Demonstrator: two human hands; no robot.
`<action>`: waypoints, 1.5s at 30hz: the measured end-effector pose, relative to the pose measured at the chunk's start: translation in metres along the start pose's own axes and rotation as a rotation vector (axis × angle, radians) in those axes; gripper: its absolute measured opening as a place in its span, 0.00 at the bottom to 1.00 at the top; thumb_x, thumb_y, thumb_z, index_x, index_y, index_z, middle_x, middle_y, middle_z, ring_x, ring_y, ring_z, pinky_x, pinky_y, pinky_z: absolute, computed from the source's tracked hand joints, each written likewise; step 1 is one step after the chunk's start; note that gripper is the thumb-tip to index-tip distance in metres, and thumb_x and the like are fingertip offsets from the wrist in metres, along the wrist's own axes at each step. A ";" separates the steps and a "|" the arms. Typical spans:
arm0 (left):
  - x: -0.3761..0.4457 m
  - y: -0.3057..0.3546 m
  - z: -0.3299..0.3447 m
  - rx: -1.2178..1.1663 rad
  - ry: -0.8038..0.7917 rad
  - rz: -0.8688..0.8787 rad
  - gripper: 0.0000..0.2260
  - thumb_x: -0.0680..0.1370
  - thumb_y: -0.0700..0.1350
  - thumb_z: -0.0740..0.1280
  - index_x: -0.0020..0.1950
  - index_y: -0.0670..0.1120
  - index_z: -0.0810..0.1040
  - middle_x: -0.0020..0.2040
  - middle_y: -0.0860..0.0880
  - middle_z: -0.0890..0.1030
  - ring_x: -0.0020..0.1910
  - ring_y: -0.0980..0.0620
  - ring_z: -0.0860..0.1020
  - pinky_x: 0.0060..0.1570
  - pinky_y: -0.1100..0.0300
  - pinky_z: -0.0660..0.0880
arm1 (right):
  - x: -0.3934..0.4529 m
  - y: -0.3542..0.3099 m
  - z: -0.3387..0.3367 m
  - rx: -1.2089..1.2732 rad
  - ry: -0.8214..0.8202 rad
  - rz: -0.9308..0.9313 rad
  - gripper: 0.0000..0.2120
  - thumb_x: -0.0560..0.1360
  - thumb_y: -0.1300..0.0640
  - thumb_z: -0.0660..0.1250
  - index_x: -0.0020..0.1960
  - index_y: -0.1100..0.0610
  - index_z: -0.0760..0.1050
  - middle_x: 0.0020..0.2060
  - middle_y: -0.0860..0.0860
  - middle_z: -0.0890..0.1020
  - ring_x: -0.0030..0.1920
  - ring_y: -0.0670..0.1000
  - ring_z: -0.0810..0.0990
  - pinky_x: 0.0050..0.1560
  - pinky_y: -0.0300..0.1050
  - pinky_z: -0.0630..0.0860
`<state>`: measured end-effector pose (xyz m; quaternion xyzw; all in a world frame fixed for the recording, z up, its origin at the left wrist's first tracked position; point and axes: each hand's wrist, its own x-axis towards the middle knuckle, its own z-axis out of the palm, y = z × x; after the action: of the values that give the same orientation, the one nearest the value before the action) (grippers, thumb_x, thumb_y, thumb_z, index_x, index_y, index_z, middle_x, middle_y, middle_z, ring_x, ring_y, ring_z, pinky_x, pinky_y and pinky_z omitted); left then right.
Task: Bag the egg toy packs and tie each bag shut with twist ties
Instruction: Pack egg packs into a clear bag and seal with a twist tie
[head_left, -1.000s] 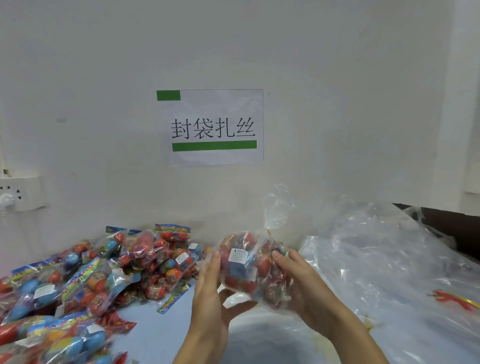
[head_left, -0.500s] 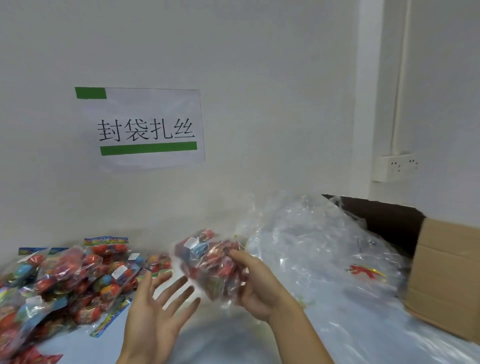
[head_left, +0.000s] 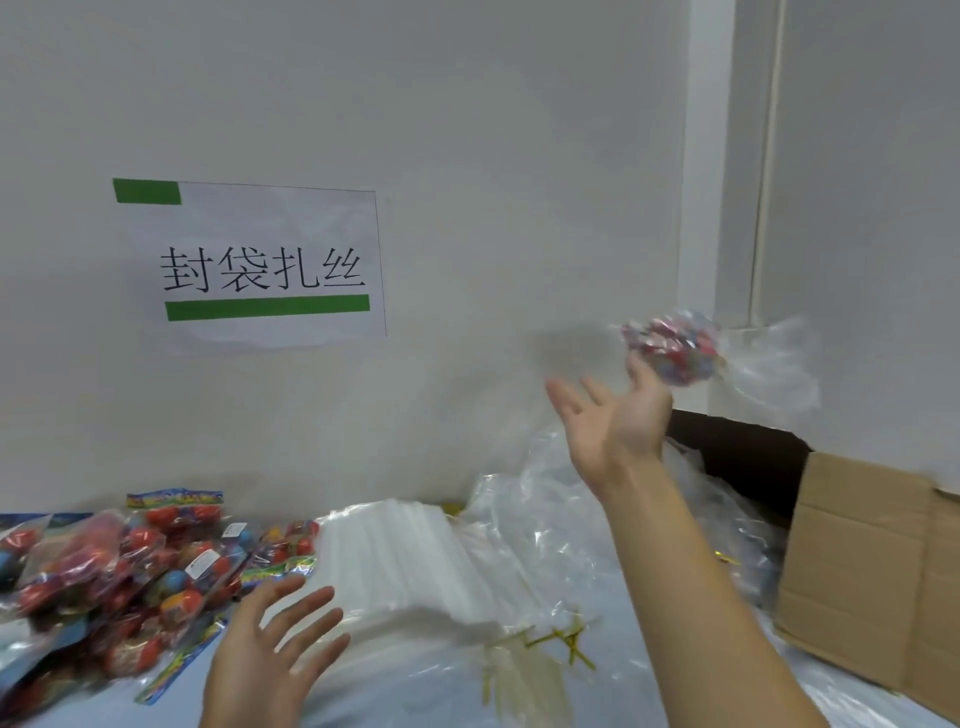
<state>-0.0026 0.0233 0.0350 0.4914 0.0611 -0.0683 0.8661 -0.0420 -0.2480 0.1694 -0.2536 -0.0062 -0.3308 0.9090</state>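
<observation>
Tossing a tied bag toward the box

Right hand (head_left: 615, 423) spread, empty; bag (head_left: 675, 349) blurred just off its fingertips, above the cardboard box (head_left: 862, 566). Left hand (head_left: 270, 654) flat, empty, near egg packs (head_left: 119, 566). Aim for the box opening, then grab the next pack.

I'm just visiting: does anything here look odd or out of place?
Yes: a filled bag is blurred in mid-air just beyond the open right hand, seemingly tossed toward the cardboard box. Gold twist ties lie scattered on the table.

Glossy clear plastic bag (head_left: 763, 364), matt brown cardboard box (head_left: 872, 571), matt paper sign (head_left: 254, 260)
</observation>
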 end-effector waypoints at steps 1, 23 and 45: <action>0.000 -0.002 0.000 0.045 -0.004 0.025 0.11 0.82 0.47 0.61 0.52 0.41 0.76 0.52 0.36 0.81 0.52 0.35 0.78 0.44 0.44 0.75 | -0.009 0.012 -0.009 -0.099 0.012 0.041 0.23 0.85 0.52 0.56 0.79 0.52 0.59 0.74 0.64 0.66 0.69 0.68 0.72 0.59 0.56 0.76; -0.007 -0.029 -0.003 1.129 -0.264 0.494 0.10 0.78 0.38 0.67 0.42 0.51 0.81 0.40 0.50 0.84 0.43 0.54 0.81 0.41 0.66 0.73 | -0.045 0.073 -0.107 -2.005 0.174 0.211 0.18 0.75 0.58 0.64 0.65 0.51 0.72 0.66 0.55 0.70 0.66 0.61 0.70 0.67 0.54 0.69; -0.011 -0.030 -0.001 1.156 -0.260 0.489 0.09 0.79 0.40 0.66 0.43 0.52 0.80 0.41 0.51 0.84 0.44 0.56 0.81 0.40 0.71 0.73 | -0.056 0.085 -0.097 -1.928 0.275 -0.215 0.19 0.76 0.64 0.60 0.66 0.57 0.70 0.57 0.56 0.79 0.61 0.59 0.74 0.57 0.52 0.75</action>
<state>-0.0184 0.0098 0.0113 0.8667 -0.2048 0.0504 0.4521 -0.0493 -0.2040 0.0364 -0.8448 0.3496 -0.3017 0.2702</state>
